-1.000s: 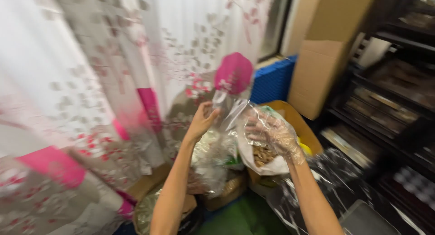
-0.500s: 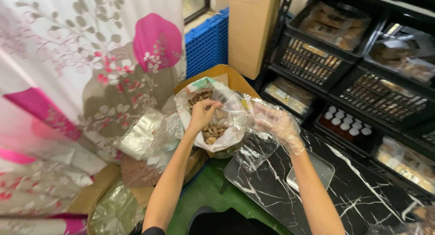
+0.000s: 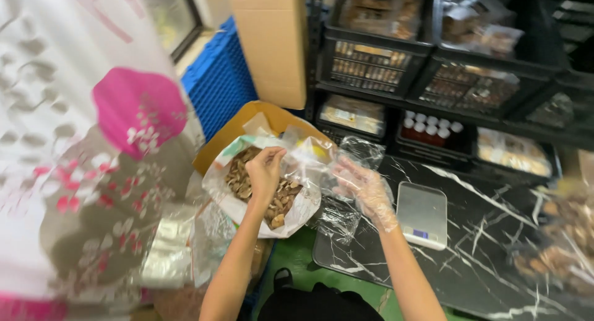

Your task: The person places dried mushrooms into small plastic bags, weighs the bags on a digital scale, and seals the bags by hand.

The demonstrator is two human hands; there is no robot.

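My left hand (image 3: pixel 265 172) is bare and curled shut at the mouth of a big white sack (image 3: pixel 247 212) lined with clear plastic; my fingers pinch the liner's edge just above the heap of brown dried pieces (image 3: pixel 281 203) inside. The sack sits right under that hand, propped against an open cardboard box (image 3: pixel 226 138) on its far side.

My right hand (image 3: pixel 365 188) wears a thin clear plastic glove and is spread open, fingers loosely apart, gripping nothing firmly that I can make out. It lies against a crumpled clear plastic bag (image 3: pixel 343 216) that hangs between my two hands, just beside the sack's right rim.

Just to the right of my gloved hand, a small white digital scale (image 3: pixel 422 214) rests on a black marble-patterned table (image 3: pixel 489 259), near but not touching my fingers. Beyond both hands stands a black shelving rack (image 3: pixel 445 67) with crates of packed goods and a row of white-capped bottles (image 3: pixel 430 124). A tall brown carton (image 3: pixel 272 45) and a blue plastic pallet (image 3: pixel 216 82) stand beyond my left hand. To the left of my left arm hangs a floral curtain (image 3: pixel 93 154) in white, grey and pink.
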